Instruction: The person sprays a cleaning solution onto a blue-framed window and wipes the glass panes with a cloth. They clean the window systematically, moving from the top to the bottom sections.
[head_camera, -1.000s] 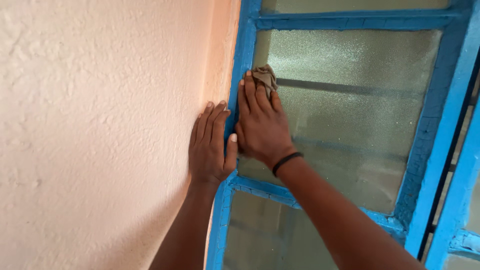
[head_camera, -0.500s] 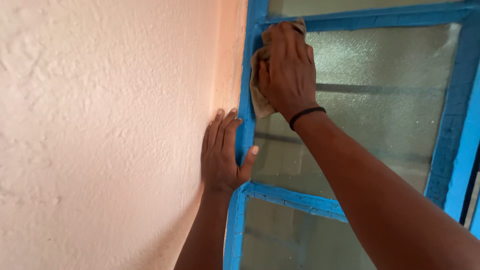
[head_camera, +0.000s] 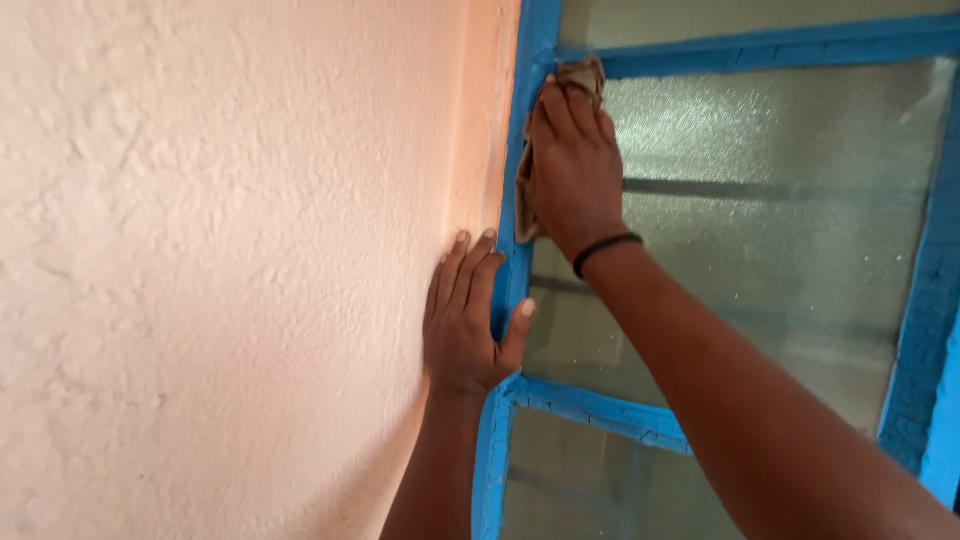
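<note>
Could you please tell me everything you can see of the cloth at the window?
The crumpled grey-brown cloth is a small, soft, worn-looking rag. It is bunched up and mostly hidden beneath the right hand, which presses it against the top left corner of the frosted glass pane. One tuft shows above the fingertips by the blue-painted window frame, and an edge hangs down beside the palm along that frame.

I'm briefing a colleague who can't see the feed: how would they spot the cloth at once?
Start at the blue window frame beside the peach wall and go to the frosted pane's top-left corner. There the right hand presses a crumpled grey-brown cloth to the glass. It is the only soft, dull thing among paint and glass.
</note>
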